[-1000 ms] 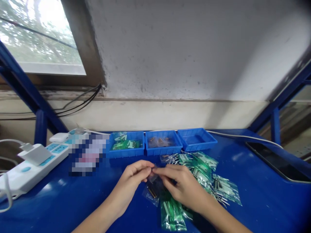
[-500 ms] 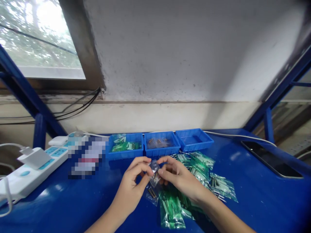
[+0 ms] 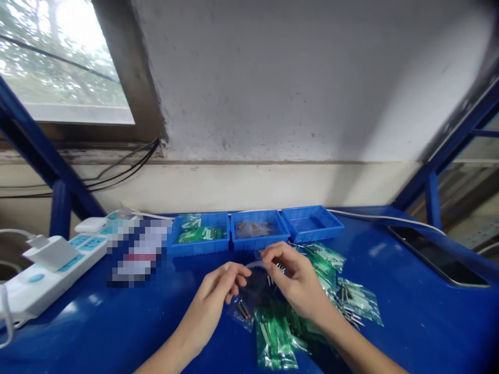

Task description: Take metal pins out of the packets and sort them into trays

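A small clear plastic bag (image 3: 256, 280) is stretched between my two hands over the blue table. My left hand (image 3: 218, 291) pinches its left edge between thumb and forefinger. My right hand (image 3: 292, 280) grips the right edge with closed fingertips. Just below my left fingers, another clear bag (image 3: 242, 311) with a few brass-coloured pin-like pieces lies on the table. A green-tinted bag (image 3: 275, 337) of pale sticks rests in front of my right wrist. More green bags (image 3: 322, 259) and loose silvery pins (image 3: 351, 314) are partly hidden by my right hand and forearm.
Three blue trays line the back: the left tray (image 3: 200, 249) holds green bags, the middle tray (image 3: 260, 243) clear bags with brass-coloured pieces, and the right tray (image 3: 314, 228) shows bare. A white power strip (image 3: 42, 283) stands left, a black phone (image 3: 436, 255) lies right.
The clear bag was bunched between my fingertips and is now drawn out into a thin sheet. My hands have spread apart, the right one moving up and right.
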The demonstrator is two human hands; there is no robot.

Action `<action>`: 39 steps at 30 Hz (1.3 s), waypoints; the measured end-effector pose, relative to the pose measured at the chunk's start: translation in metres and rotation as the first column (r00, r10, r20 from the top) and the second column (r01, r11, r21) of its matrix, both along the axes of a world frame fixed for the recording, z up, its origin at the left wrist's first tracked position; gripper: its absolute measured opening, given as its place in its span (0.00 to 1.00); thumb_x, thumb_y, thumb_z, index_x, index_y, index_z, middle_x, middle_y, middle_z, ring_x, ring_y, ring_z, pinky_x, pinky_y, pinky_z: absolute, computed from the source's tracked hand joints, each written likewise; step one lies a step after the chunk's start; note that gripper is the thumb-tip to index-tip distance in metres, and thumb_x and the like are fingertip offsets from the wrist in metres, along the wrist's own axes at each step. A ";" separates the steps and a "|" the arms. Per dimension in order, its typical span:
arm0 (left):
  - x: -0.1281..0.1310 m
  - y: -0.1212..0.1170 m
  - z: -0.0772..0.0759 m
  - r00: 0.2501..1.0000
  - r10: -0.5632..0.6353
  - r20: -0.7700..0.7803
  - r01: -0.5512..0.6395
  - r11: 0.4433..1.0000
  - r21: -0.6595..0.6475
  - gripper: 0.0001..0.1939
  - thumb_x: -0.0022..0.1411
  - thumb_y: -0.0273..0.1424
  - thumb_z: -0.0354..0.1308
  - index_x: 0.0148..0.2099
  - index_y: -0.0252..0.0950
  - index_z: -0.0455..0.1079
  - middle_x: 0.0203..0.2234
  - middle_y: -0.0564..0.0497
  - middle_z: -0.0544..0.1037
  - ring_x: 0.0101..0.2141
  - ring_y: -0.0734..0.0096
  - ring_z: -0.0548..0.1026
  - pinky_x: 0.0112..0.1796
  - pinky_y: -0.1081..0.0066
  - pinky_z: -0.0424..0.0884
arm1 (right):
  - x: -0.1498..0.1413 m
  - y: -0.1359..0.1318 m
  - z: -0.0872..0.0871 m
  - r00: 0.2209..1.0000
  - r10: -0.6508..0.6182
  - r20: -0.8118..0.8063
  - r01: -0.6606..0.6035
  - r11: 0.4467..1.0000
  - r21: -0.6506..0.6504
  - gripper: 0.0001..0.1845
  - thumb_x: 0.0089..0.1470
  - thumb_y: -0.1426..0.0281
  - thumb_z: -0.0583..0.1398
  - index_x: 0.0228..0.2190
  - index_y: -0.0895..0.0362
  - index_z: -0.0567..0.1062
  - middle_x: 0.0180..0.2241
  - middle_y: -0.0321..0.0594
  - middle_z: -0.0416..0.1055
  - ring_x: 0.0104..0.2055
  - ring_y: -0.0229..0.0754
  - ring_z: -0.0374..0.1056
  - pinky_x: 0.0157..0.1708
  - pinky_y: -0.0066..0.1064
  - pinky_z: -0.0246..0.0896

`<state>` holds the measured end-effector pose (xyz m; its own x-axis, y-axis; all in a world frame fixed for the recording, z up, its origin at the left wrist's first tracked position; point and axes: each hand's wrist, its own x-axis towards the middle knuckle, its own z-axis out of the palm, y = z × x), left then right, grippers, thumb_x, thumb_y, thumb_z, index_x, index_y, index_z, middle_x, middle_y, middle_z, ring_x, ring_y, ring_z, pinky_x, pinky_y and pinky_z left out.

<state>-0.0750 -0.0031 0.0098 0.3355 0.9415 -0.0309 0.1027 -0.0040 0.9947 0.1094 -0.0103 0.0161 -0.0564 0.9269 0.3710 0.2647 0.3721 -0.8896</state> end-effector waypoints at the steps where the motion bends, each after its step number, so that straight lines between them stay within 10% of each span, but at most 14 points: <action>1: 0.001 0.000 -0.001 0.999 0.007 0.040 -0.005 0.999 -0.053 0.21 0.65 0.46 0.43 0.40 0.36 0.70 0.29 0.50 0.69 0.29 0.71 0.65 0.29 0.73 0.61 | -0.001 -0.002 0.000 0.996 -0.010 0.093 0.002 0.996 0.089 0.05 0.52 0.75 0.55 0.27 0.55 0.70 0.36 0.40 0.66 0.42 0.42 0.64 0.41 0.33 0.59; 4: 0.002 0.003 -0.005 0.999 0.025 0.046 -0.021 0.997 -0.069 0.16 0.63 0.44 0.49 0.38 0.35 0.68 0.26 0.53 0.67 0.27 0.73 0.64 0.27 0.74 0.60 | -0.004 -0.008 -0.001 0.956 -0.051 0.289 -0.011 0.978 0.210 0.11 0.51 0.79 0.53 0.29 0.54 0.72 0.45 0.44 0.60 0.49 0.45 0.60 0.46 0.36 0.57; 9: 0.000 0.005 -0.005 0.988 0.098 -0.121 -0.061 0.958 0.280 0.06 0.62 0.34 0.53 0.35 0.37 0.68 0.28 0.53 0.69 0.29 0.72 0.67 0.31 0.74 0.63 | -0.006 -0.009 0.002 0.952 -0.054 0.301 0.031 0.996 0.083 0.10 0.53 0.74 0.55 0.34 0.53 0.75 0.46 0.44 0.60 0.52 0.46 0.57 0.50 0.38 0.55; 15: 0.001 -0.002 -0.004 0.943 0.176 -0.283 0.044 0.776 0.629 0.09 0.61 0.25 0.50 0.34 0.39 0.71 0.34 0.50 0.68 0.36 0.68 0.69 0.37 0.70 0.65 | -0.008 -0.006 0.007 0.992 0.059 0.109 -0.035 0.977 -0.210 0.17 0.58 0.61 0.52 0.28 0.57 0.74 0.25 0.37 0.66 0.27 0.37 0.62 0.28 0.28 0.59; 24: 0.002 0.004 -0.001 0.991 0.135 -0.022 -0.134 0.989 0.065 0.18 0.64 0.43 0.48 0.33 0.35 0.70 0.26 0.51 0.69 0.29 0.69 0.67 0.30 0.73 0.64 | -0.011 -0.011 0.000 0.954 0.022 0.300 -0.077 0.982 0.172 0.17 0.54 0.77 0.51 0.40 0.54 0.75 0.34 0.41 0.75 0.36 0.42 0.68 0.38 0.33 0.63; 27: 0.002 0.005 0.001 0.995 0.093 -0.019 -0.091 0.991 0.095 0.14 0.62 0.41 0.53 0.37 0.35 0.70 0.25 0.52 0.71 0.28 0.70 0.68 0.29 0.73 0.63 | -0.010 -0.012 0.002 0.962 0.051 0.269 -0.094 0.984 0.151 0.21 0.50 0.81 0.51 0.41 0.53 0.75 0.38 0.41 0.72 0.41 0.42 0.67 0.43 0.35 0.62; 34: -0.001 0.001 -0.003 0.926 0.219 -0.307 0.045 0.744 0.667 0.07 0.60 0.28 0.54 0.37 0.40 0.74 0.32 0.48 0.75 0.36 0.63 0.71 0.38 0.67 0.66 | -0.010 -0.007 0.008 0.994 0.066 0.084 -0.050 0.982 -0.185 0.16 0.56 0.61 0.54 0.28 0.58 0.76 0.31 0.40 0.67 0.34 0.39 0.65 0.36 0.30 0.61; 39: 0.003 -0.006 -0.005 0.881 0.168 -0.442 0.196 0.721 0.664 0.12 0.61 0.28 0.52 0.45 0.43 0.73 0.42 0.47 0.73 0.45 0.59 0.68 0.46 0.61 0.65 | -0.011 -0.008 0.004 0.988 -0.124 0.086 0.130 0.989 -0.066 0.11 0.54 0.65 0.55 0.30 0.59 0.75 0.22 0.36 0.68 0.23 0.36 0.62 0.23 0.27 0.56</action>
